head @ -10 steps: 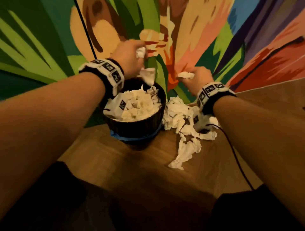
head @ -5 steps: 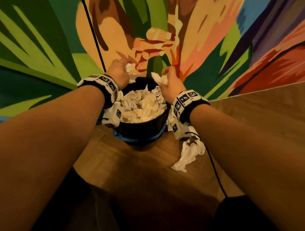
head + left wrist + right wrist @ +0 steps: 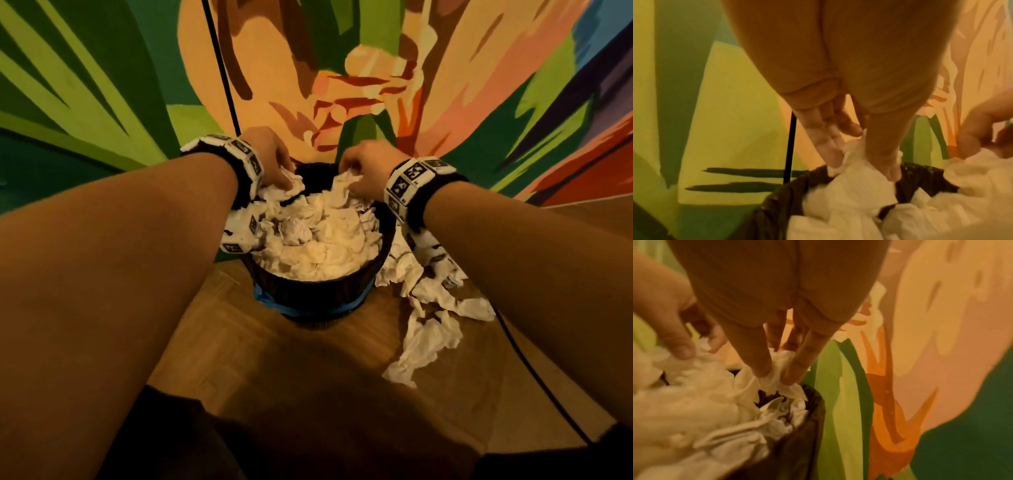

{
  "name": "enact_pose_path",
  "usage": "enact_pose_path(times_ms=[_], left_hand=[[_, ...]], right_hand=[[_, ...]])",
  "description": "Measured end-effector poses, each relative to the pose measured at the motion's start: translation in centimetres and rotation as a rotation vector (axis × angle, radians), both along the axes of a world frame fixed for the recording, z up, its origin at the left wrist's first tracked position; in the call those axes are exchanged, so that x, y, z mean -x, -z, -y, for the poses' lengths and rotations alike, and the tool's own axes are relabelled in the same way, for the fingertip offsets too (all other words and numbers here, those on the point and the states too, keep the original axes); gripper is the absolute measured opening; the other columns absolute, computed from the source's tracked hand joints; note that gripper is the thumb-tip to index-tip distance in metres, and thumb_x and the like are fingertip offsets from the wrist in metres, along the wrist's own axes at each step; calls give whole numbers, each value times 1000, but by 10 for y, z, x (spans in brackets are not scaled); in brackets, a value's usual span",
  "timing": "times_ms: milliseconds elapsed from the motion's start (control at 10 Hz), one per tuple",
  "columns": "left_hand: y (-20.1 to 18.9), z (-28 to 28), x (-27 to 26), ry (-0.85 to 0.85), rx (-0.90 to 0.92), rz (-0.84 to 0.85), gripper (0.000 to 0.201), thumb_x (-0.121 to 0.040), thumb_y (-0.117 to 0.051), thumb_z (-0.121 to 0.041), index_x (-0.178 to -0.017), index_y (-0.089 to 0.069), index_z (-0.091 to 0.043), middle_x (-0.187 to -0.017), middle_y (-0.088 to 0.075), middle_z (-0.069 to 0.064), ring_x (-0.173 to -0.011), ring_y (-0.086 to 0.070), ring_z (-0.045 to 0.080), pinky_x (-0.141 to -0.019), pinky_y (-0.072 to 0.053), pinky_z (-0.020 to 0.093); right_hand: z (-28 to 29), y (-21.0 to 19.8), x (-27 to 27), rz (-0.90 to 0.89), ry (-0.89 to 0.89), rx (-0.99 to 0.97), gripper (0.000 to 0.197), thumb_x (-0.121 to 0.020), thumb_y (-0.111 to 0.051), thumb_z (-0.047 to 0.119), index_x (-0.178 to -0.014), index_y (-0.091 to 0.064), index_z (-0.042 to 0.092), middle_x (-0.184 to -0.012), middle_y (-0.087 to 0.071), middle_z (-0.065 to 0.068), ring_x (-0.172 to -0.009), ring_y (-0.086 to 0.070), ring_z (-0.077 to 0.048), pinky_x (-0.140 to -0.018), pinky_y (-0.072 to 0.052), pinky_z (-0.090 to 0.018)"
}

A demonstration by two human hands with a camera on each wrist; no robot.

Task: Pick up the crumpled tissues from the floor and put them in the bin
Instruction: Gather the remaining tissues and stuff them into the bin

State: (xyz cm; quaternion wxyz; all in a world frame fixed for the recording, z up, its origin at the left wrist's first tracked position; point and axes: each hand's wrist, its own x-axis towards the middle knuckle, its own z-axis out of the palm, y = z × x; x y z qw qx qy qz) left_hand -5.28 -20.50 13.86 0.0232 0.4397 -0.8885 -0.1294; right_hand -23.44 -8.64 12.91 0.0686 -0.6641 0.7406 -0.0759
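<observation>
A dark bin [image 3: 308, 291] with a blue band stands on the wooden floor against the painted wall, heaped with white crumpled tissues [image 3: 318, 240]. My left hand [image 3: 282, 178] is at the bin's far left rim. In the left wrist view its thumb and fingers [image 3: 830, 151] pinch a tissue [image 3: 855, 164] lying on the heap. My right hand [image 3: 349, 171] is at the far right rim, where thumb and finger pinch another tissue [image 3: 774, 369] on the heap above the bin's edge [image 3: 801, 434]. More crumpled tissues [image 3: 428, 335] lie on the floor to the right of the bin.
The mural wall [image 3: 445, 85] rises just behind the bin, with a black cable [image 3: 222, 68] running down it. Another black cable [image 3: 531, 370] crosses the floor at the right, beside the loose tissues. My dark-clad knees fill the bottom corners.
The right hand carried a tissue from the floor pile over to the bin. Both hands then came down onto the heap at the far rim, each still holding its tissue.
</observation>
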Motion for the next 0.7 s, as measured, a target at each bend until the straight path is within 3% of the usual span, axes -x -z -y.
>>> enact_pose_path(times_ms=[100,200,300,400,500,600,700], left_hand=[[8,-4,12,17,-1,86,29,-72,-83,-38,-93,-77,-18,-90,-70,-2,-78,-62,15,-68,-50,28],[16,-10,21,34,-57,164,26,-84,-74,-37,-100,-76,-17,-99,-72,0,-90,-65,20,-77,-54,32],[28,-13,28,21,-129,248,28,-98,-53,-29,-114,-71,-15,-118,-68,6,-105,-62,26,-90,-50,37],[40,-14,31,-3,-155,321,33,-100,-47,-25,-124,-64,-12,-128,-61,9,-118,-57,28,-100,-45,37],[49,-19,31,55,-148,418,37,-101,-43,-26,-126,-61,-5,-129,-59,13,-120,-54,30,-99,-42,37],[44,-29,28,1,-181,396,38,-101,-42,-24,-130,-58,-6,-134,-55,14,-125,-50,31,-103,-39,38],[30,-29,28,-52,-265,215,36,-102,-44,-19,-135,-57,-14,-140,-53,7,-126,-50,24,-100,-39,27]], right_hand=[[6,6,-5,-24,-19,-39,17,-81,-66,5,-95,-62,13,-91,-60,-3,-86,-60,-26,-68,-49,-31],[8,9,-8,-54,16,-121,11,-88,-58,11,-90,-69,12,-93,-67,-8,-87,-64,-29,-79,-56,-38],[6,11,-9,-8,28,-217,25,-93,-52,21,-101,-72,10,-100,-71,-10,-90,-66,-31,-83,-57,-41],[9,15,-13,-12,22,-408,32,-98,-44,35,-108,-68,17,-107,-66,-3,-94,-62,-25,-88,-52,-39],[14,26,-16,-28,64,-512,32,-100,-35,44,-90,-54,20,-88,-54,-2,-82,-51,-21,-78,-42,-35],[15,33,-19,-111,11,-565,40,-101,-33,45,-120,-60,23,-118,-59,-1,-107,-55,-23,-98,-41,-35],[14,27,-16,-105,-34,-489,45,-102,-33,37,-141,-49,23,-145,-48,-2,-129,-48,-24,-110,-37,-38]])
